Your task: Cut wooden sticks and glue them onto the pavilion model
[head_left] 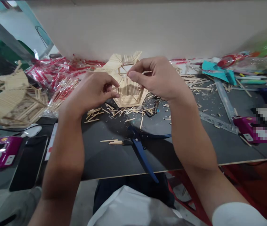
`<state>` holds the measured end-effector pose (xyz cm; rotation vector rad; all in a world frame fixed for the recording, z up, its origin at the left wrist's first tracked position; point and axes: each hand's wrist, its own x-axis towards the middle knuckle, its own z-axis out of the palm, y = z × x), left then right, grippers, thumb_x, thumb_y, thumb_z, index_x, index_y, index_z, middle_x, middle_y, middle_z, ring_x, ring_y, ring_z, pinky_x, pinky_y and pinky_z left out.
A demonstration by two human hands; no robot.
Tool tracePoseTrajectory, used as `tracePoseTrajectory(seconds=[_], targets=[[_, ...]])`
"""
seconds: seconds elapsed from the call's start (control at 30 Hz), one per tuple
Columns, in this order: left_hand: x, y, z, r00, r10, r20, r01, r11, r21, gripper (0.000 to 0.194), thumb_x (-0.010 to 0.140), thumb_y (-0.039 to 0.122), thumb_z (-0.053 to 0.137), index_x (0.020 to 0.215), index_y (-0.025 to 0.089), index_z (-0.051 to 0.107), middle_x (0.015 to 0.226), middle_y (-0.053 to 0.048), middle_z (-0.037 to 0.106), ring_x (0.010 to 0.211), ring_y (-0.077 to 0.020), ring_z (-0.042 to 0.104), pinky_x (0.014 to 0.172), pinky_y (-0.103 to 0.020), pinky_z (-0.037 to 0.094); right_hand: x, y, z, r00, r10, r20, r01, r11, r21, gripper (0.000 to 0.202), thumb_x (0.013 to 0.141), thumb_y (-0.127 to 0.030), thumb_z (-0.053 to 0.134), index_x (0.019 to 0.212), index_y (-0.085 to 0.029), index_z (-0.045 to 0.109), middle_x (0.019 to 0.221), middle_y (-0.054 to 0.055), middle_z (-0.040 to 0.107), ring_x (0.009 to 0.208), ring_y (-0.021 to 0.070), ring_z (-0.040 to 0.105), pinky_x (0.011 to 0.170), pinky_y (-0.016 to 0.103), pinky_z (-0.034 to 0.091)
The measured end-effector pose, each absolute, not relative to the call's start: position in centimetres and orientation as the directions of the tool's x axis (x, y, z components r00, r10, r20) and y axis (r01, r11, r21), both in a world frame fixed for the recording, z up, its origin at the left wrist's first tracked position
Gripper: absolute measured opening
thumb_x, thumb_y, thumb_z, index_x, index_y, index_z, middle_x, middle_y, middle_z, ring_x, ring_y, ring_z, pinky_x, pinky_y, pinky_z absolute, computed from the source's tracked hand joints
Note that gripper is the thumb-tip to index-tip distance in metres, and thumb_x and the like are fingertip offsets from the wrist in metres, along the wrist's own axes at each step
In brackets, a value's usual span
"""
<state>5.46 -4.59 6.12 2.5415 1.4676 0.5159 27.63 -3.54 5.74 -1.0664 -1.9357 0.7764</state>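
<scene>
A small model built of thin wooden sticks [130, 102] stands on the dark table, with a slatted roof and a many-sided base. At its left side is my left hand [93, 91], its fingers curled and the thumb and index tips apart, with nothing visible between them. My right hand [158, 77] is at the upper right of the model, thumb and index finger pinched together; whatever is between them is too small to make out. Blue-handled pliers [141, 150] lie below the hands, beside a few short sticks [115, 142].
Loose sticks [94, 115] and scraps surround the model. A larger stick model [13, 97], red-and-clear plastic packets [50, 70], a phone [29, 161] and a purple power socket [5, 152] are left. Clear rulers [225, 100] and another purple socket [246, 128] lie right. A pale panel [159, 31] rises behind.
</scene>
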Motion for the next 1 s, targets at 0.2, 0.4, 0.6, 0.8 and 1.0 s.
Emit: tracePoseTrajectory(seconds=[0.2,0.4,0.6,0.8,1.0], targets=[[5.4,-4.5,5.7,0.505,0.831,0.233,0.796,-0.553,0.246,0.026,0.087,0.038,0.068,0.107,0.021,0.074,0.083,-0.002,0.069,0.079,-0.0179,0.061,0.079,-0.03,0.043,27.0,-3.9,5.7,-0.407,0.847,0.344,0.488,0.519,-0.702,0.014,0.088,-0.033,0.07,0.087,-0.019,0.073,0.092,0.006,0.075,0.085,0.0203,0.066,0.074,0.032,0.051],[5.6,-4.9,5.7,0.524,0.818,0.237,0.811,-0.565,0.156,0.029,0.092,0.04,0.064,0.11,0.02,0.075,0.087,-0.006,0.07,0.086,-0.0216,0.063,0.077,-0.033,0.042,26.9,-4.1,6.0,-0.438,0.841,0.319,0.541,0.53,-0.653,0.01,0.087,-0.028,0.07,0.084,-0.019,0.071,0.09,0.008,0.074,0.081,0.0206,0.064,0.075,0.034,0.049],[5.6,-5.1,5.7,0.526,0.804,0.276,0.807,-0.574,0.135,0.027,0.085,0.039,0.073,0.106,0.022,0.076,0.08,-0.004,0.069,0.079,-0.0209,0.061,0.069,-0.032,0.041,27.1,-3.5,5.2,-0.452,0.819,0.355,0.445,0.551,-0.706,0.015,0.085,-0.032,0.075,0.08,-0.019,0.07,0.08,0.007,0.069,0.08,0.0206,0.061,0.075,0.034,0.046],[5.4,-5.0,5.6,0.535,0.806,0.253,0.801,-0.579,0.152,0.025,0.087,0.031,0.066,0.108,0.022,0.076,0.08,-0.005,0.068,0.078,-0.022,0.062,0.072,-0.034,0.042,27.4,-3.3,4.9,-0.439,0.823,0.36,0.433,0.545,-0.718,0.02,0.082,-0.037,0.079,0.079,-0.019,0.069,0.08,0.007,0.069,0.082,0.0226,0.062,0.076,0.036,0.047],[5.8,-5.2,5.8,0.496,0.832,0.249,0.82,-0.543,0.182,0.02,0.084,0.032,0.068,0.101,0.025,0.075,0.081,-0.004,0.067,0.081,-0.0227,0.062,0.074,-0.033,0.043,27.5,-3.4,5.1,-0.455,0.813,0.364,0.483,0.568,-0.666,0.014,0.085,-0.031,0.075,0.079,-0.019,0.07,0.082,0.008,0.071,0.083,0.0235,0.063,0.074,0.036,0.047]])
